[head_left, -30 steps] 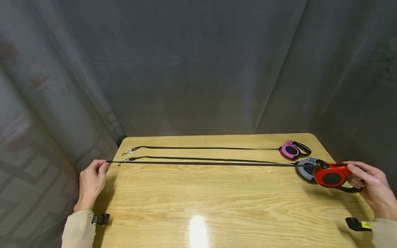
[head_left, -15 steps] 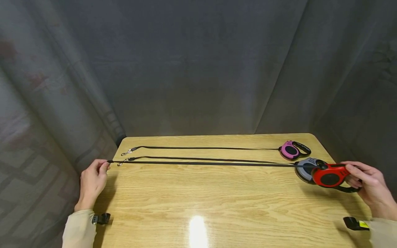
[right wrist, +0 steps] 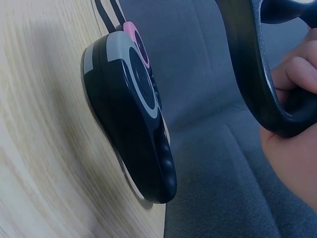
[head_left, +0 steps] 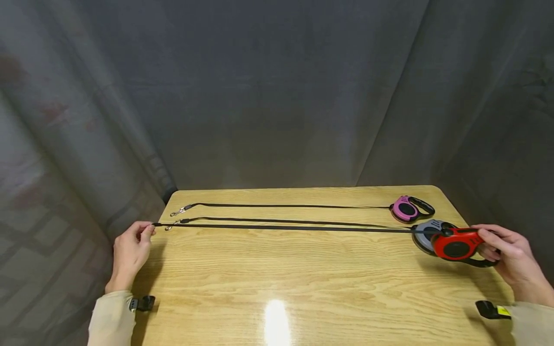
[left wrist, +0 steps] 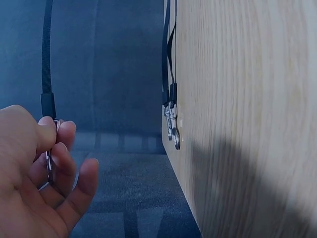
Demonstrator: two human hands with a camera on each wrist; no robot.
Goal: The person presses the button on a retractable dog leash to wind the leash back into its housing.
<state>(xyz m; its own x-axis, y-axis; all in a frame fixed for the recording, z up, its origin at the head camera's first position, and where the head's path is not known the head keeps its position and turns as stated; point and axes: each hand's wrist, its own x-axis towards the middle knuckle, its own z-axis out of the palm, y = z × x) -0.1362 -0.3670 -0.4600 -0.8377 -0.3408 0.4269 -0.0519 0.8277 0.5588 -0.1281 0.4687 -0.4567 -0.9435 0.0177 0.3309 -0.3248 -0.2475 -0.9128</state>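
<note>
My right hand [head_left: 515, 254] grips the black handle of a red retractable dog leash [head_left: 456, 244], held above the table at the right. In the right wrist view that handle [right wrist: 247, 74] fills the upper right, with fingers curled through it. From the red case a black strap [head_left: 285, 227] runs taut across to the left. My left hand [head_left: 132, 252] pinches its metal clip [left wrist: 49, 168] between thumb and fingers, past the table's left edge. Just behind the red leash lies a grey retractable leash [head_left: 426, 235], partly hidden by it. A pink leash [head_left: 406, 210] lies farther back.
The grey and pink leashes have their straps drawn out leftward on the wooden table [head_left: 277, 278]. Their metal clips [left wrist: 173, 129] rest near its left edge. A dark grey curtain [head_left: 268, 96] hangs behind the table and along both sides.
Both hands have moved slightly inward, the right one leftward with the red leash, the left one a little rightward with the clip. The pink and grey leashes have stayed put.
</note>
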